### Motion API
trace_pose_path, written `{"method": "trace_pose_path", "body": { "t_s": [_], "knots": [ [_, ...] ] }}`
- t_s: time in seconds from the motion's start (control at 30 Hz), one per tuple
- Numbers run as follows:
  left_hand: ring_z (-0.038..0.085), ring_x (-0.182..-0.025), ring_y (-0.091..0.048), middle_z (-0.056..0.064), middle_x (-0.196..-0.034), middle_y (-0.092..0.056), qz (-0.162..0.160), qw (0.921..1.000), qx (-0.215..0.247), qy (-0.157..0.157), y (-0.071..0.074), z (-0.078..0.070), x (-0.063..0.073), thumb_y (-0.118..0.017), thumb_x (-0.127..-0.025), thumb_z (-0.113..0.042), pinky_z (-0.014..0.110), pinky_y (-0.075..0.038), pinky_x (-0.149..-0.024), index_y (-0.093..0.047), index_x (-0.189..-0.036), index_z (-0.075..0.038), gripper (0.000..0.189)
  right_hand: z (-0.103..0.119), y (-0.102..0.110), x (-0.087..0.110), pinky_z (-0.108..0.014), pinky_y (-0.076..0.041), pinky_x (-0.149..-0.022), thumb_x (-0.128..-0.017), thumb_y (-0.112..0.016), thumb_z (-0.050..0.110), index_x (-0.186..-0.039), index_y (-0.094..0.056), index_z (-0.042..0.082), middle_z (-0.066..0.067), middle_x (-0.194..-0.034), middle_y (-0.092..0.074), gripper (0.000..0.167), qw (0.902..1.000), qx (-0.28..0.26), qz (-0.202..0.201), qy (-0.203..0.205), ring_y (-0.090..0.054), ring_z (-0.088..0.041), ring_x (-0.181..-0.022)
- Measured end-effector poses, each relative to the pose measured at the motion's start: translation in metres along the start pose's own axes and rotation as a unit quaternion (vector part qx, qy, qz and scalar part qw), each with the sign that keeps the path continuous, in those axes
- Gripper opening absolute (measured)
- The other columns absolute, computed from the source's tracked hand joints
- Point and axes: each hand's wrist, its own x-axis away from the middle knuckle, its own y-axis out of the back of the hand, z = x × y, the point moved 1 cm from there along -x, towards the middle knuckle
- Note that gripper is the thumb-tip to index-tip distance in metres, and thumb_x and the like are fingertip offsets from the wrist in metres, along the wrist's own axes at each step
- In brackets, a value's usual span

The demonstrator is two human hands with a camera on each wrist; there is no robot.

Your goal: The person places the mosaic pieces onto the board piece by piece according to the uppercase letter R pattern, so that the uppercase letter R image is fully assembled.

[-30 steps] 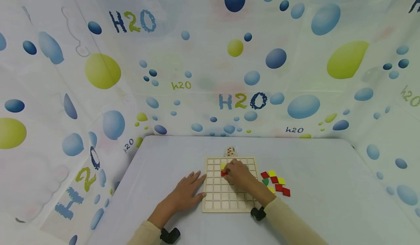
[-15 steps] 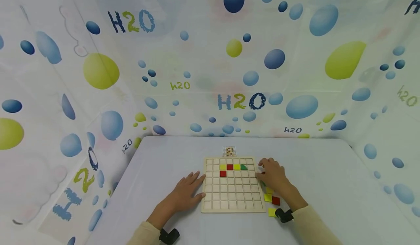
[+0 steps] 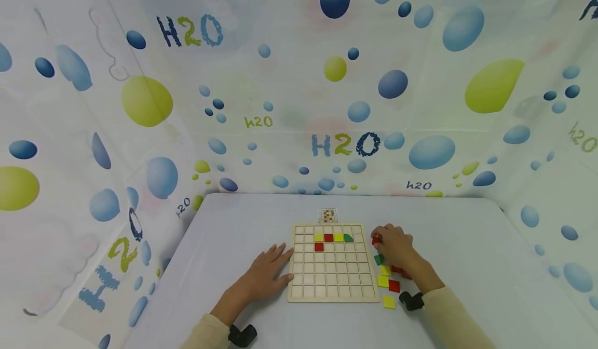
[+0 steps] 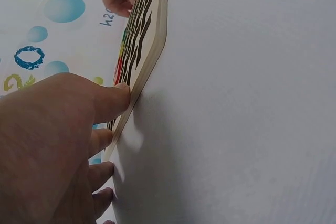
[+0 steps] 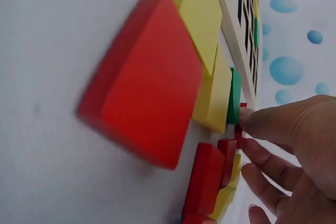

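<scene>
The wooden grid board (image 3: pixel 334 279) lies flat on the white table. In its upper cells sit a yellow tile (image 3: pixel 318 238), a red one beside it, another yellow, a green quarter-round tile (image 3: pixel 348 238), and one red tile (image 3: pixel 318 247) in the row below. My left hand (image 3: pixel 266 272) rests at the board's left edge, fingers spread, its thumb touching the rim (image 4: pixel 152 51). Right of the board, my right hand (image 3: pixel 394 246) pinches a red square tile (image 3: pixel 376 240) between thumb and fingers, at the far end of the loose tiles. The fingers partly hide that tile.
Loose tiles lie right of the board: a green one (image 3: pixel 379 259), yellow ones (image 3: pixel 383 281) and red ones (image 3: pixel 394 286), some partly under the right hand. A small pattern card (image 3: pixel 328 215) lies behind the board. A patterned curtain (image 3: pixel 289 89) hangs beyond the table.
My right hand has left the board's upper cells and moved right to the loose tiles, where it now pinches a red one. The left hand has stayed at the board's edge.
</scene>
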Motion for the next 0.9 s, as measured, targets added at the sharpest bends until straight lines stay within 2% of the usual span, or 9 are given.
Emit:
{"method": "trace_pose_path", "body": {
  "t_s": [0.23, 0.47, 0.67, 0.9],
  "knots": [
    [0.041, -0.160, -0.025, 0.015, -0.172, -0.031, 0.000, 1.0000, 0.005, -0.001, 0.001, 0.000, 0.000, -0.058, -0.106, -0.047, 0.064, -0.024, -0.127, -0.041, -0.164, -0.016, 0.067, -0.013, -0.003, -0.013, -0.066, -0.044, -0.098, -0.097, -0.076, 0.021, -0.130, -0.063, 0.005, -0.017, -0.122, -0.064, 0.039, 0.9983, -0.051, 0.008, -0.026, -0.055, -0.034, -0.111],
    [0.042, -0.160, -0.025, 0.015, -0.172, -0.031, 0.001, 1.0000, 0.006, -0.001, 0.001, 0.000, 0.000, -0.057, -0.106, -0.048, 0.064, -0.024, -0.127, -0.041, -0.164, -0.017, 0.068, -0.017, -0.004, -0.011, -0.064, -0.045, -0.093, -0.096, -0.075, 0.021, -0.128, -0.067, 0.008, -0.014, -0.118, -0.064, 0.035, 0.9983, -0.053, 0.019, -0.016, -0.055, -0.031, -0.106],
    [0.041, -0.160, -0.025, 0.014, -0.172, -0.031, 0.001, 1.0000, 0.008, -0.002, 0.000, 0.001, 0.000, -0.057, -0.106, -0.049, 0.064, -0.024, -0.127, -0.041, -0.164, -0.017, 0.068, -0.016, -0.002, -0.005, -0.065, -0.045, -0.095, -0.098, -0.074, 0.019, -0.128, -0.066, 0.009, -0.013, -0.116, -0.063, 0.032, 0.9981, -0.053, 0.031, -0.008, -0.055, -0.030, -0.106],
    [0.041, -0.160, -0.025, 0.014, -0.172, -0.031, 0.001, 0.9999, 0.010, -0.003, 0.001, 0.000, 0.001, -0.058, -0.106, -0.049, 0.064, -0.024, -0.127, -0.040, -0.164, -0.017, 0.069, -0.011, -0.002, -0.003, -0.063, -0.046, -0.092, -0.098, -0.073, 0.019, -0.129, -0.065, 0.003, -0.021, -0.125, -0.063, 0.035, 0.9985, -0.053, -0.012, -0.011, -0.056, -0.035, -0.109]
  ]
}}
